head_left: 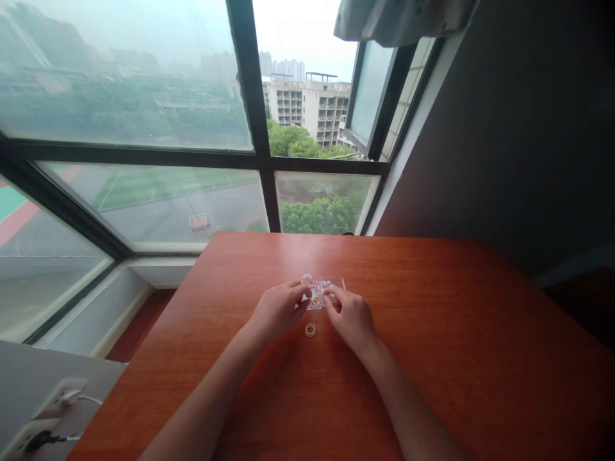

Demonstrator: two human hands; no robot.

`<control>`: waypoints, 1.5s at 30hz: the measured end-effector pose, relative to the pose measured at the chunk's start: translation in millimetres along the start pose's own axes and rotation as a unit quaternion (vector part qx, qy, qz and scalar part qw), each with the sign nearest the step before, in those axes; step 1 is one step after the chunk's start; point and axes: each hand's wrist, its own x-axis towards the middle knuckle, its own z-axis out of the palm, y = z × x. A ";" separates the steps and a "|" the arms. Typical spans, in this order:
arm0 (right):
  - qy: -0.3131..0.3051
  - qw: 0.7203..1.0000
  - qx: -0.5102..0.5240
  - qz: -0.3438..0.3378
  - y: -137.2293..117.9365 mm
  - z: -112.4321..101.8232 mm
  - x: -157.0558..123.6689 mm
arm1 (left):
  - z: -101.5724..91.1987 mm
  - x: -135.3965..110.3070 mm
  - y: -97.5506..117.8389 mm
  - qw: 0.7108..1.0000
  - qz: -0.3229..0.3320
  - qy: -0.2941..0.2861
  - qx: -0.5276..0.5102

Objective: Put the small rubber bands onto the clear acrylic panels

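On the table, a small clear plastic box [342,282] lies open between my hands, partly covered by my fingers. Pale yellow rings [315,302] sit in its near part, and small pinkish-white bits [307,278] show at its far left. My left hand [279,307] reaches over the box's left side, thumb and fingers pinched together. From the right, my right hand [354,317] comes to the box with thumb and forefinger closed at its edge. What either pinch holds is too small or hidden. Nearer to me, another pale yellow ring or overlapping pair [310,335] lies on the wood.
The reddish-brown table [432,307] stretches widely to the right and ends at the left by a low ledge. Large dark-framed windows [262,128] rise behind it. Plugs with cords [72,398] sit in wall sockets at lower left. A dark wall [504,128] stands at right.
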 end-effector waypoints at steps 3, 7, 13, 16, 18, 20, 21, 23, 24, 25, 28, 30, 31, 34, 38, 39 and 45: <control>-0.018 1.000 0.011 -0.009 -1.5 -1.1 -0.1 | 0.5 -0.4 -4.9 1.000 -0.003 0.001 0.001; -0.072 0.996 0.029 -0.044 -4.9 -3.7 -1.9 | -1.5 -0.9 -9.7 0.999 -0.018 0.010 0.026; -0.172 0.981 0.042 -0.081 -7.5 -6.0 -6.4 | -3.4 -1.3 -12.3 0.999 -0.033 0.014 0.041; -0.198 0.975 0.040 -0.089 -8.4 -4.6 -8.0 | -4.2 -1.1 -11.6 0.999 -0.033 0.015 0.029; -0.200 0.975 0.028 -0.093 -8.8 -3.0 -8.5 | -5.1 -0.9 -11.0 0.999 -0.029 0.012 0.020; -0.200 0.975 0.016 -0.094 -8.6 -1.4 -8.8 | -5.8 -1.0 -10.4 1.000 -0.026 0.009 0.016; -0.199 0.975 0.013 -0.094 -8.3 -0.6 -8.8 | -6.0 -1.1 -10.1 1.000 -0.026 0.009 0.015; -0.197 0.976 0.016 -0.094 -7.4 0.7 -9.1 | -6.1 -1.5 -9.7 0.999 -0.028 0.011 0.015; -0.196 0.976 0.022 -0.093 -6.9 1.3 -9.2 | -6.1 -1.7 -9.5 0.999 -0.028 0.013 0.015; -0.194 0.976 0.030 -0.091 -6.4 1.8 -9.3 | -6.1 -1.9 -9.2 0.999 -0.028 0.014 0.016; -0.166 0.982 0.064 -0.071 -5.2 2.9 -7.9 | -7.1 -2.0 -7.9 0.999 -0.027 0.014 0.017; -0.116 0.989 0.080 -0.049 -4.0 3.4 -5.4 | -8.3 -2.0 -6.7 0.999 -0.025 0.012 0.016; -0.085 0.992 0.084 -0.036 -3.2 3.6 -3.8 | -8.9 -2.1 -6.0 1.000 -0.021 0.011 0.014; -0.011 0.996 0.091 -0.005 -0.3 5.5 0.9 | -9.5 -2.6 -3.7 1.000 0.002 -0.002 0.009; 0.023 0.996 0.082 -0.001 2.8 10.7 4.0 | -8.0 -4.1 -0.9 0.999 0.036 -0.041 0.003; 0.024 0.997 0.080 -0.006 3.1 12.0 4.3 | -7.8 -4.5 -0.3 0.998 0.040 -0.050 0.002; 0.031 0.997 0.065 -0.020 5.0 12.7 4.5 | -11.4 -7.3 3.5 0.991 0.050 -0.126 0.019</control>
